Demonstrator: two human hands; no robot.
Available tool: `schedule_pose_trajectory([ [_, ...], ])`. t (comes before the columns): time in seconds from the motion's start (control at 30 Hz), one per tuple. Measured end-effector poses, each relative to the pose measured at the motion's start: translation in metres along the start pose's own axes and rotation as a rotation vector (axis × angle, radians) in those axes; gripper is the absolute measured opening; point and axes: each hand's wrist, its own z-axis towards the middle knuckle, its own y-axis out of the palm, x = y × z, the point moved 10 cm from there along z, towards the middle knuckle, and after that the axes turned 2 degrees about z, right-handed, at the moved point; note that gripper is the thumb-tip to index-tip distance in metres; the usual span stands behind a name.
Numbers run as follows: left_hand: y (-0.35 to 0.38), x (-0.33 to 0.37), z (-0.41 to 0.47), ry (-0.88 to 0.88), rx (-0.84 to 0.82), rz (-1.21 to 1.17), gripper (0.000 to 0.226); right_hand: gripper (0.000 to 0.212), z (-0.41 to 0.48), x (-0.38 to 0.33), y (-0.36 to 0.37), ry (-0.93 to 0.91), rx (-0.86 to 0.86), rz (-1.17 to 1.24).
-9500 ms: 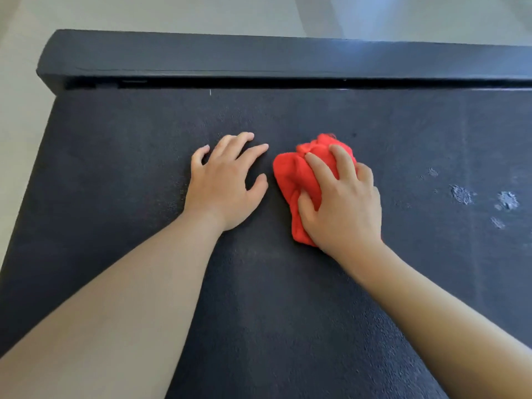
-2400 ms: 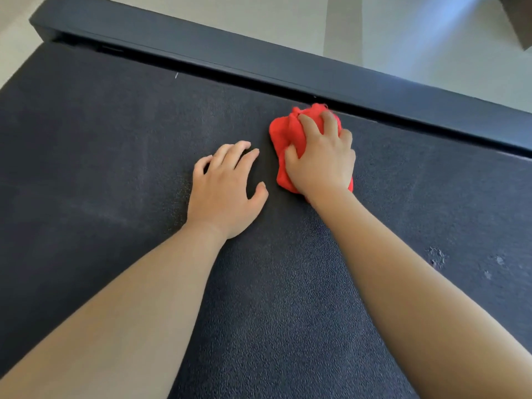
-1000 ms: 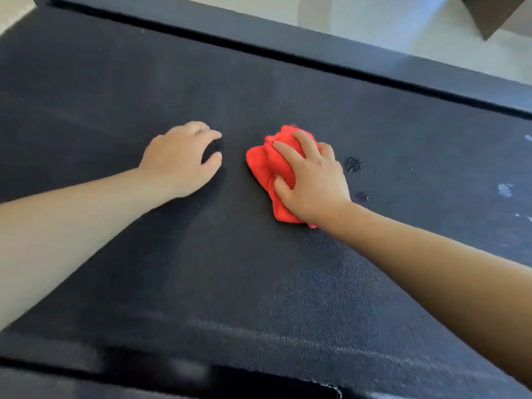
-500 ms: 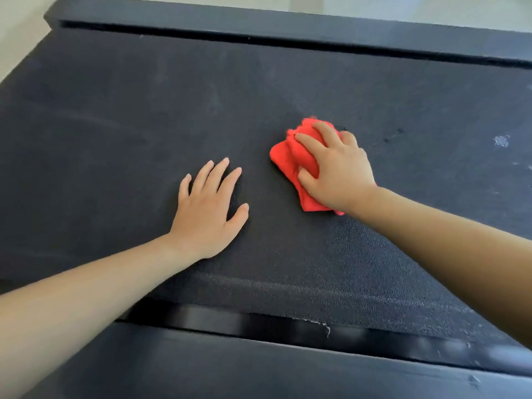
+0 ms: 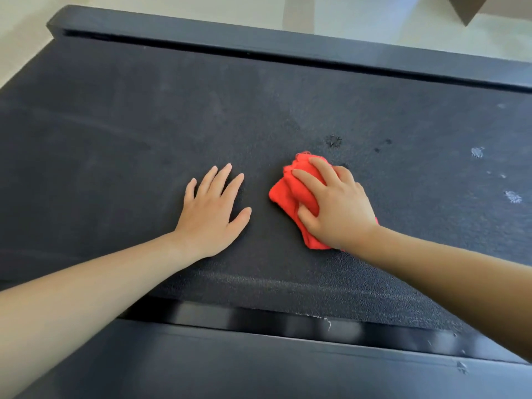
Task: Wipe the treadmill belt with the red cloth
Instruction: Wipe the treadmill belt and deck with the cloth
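Cloth (image 5: 290, 194): red, bunched, lying on the belt (image 5: 144, 125) under the right hand (image 5: 336, 208), folds showing past the fingertips and on the thumb side. Right hand: grasping the cloth, fingers curled over it, thumb dug into a fold. Left hand (image 5: 211, 213): released, flat on the belt, fingers spread, just beside the cloth, not touching it. Dark spot (image 5: 334, 141): on the belt, just beyond the right fingertips. White flecks (image 5: 514, 197): well off the right hand's outer side.

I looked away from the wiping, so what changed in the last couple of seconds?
The right hand drew the cloth back from the far rail to the middle of the belt, beside a dark spot. Same grip; left hand still flat on it.
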Motion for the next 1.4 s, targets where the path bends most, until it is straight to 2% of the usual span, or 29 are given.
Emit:
schedule_pose_trajectory([
  [0.2, -0.007, 0.021, -0.029, 0.182, -0.051, -0.023, 0.058, 0.060, -0.060, 0.000, -0.006, -0.072, -0.042, 0.004],
  [0.33, 0.008, 0.053, -0.055, 0.308, -0.096, 0.038, 0.064, 0.059, -0.090, 0.010, -0.011, -0.114, -0.025, 0.037],
  [0.47, 0.009, 0.059, -0.057, 0.289, -0.074, 0.026, 0.063, 0.059, -0.076, 0.019, -0.015, -0.138, -0.033, 0.072],
  [0.67, 0.007, 0.058, -0.056, 0.282, -0.054, 0.010, 0.061, 0.062, -0.036, 0.038, -0.012, -0.005, -0.048, 0.062],
  [0.97, 0.006, 0.058, -0.056, 0.285, -0.036, 0.007, 0.061, 0.059, -0.058, 0.016, -0.010, -0.102, -0.011, 0.094],
  [1.17, 0.005, 0.058, -0.057, 0.287, -0.036, 0.011, 0.063, 0.062, -0.026, 0.030, -0.011, -0.018, -0.022, 0.078],
  [1.4, -0.010, 0.068, -0.040, 0.432, 0.031, 0.126, 0.060, 0.060, -0.061, 0.023, -0.011, -0.076, -0.025, 0.067],
])
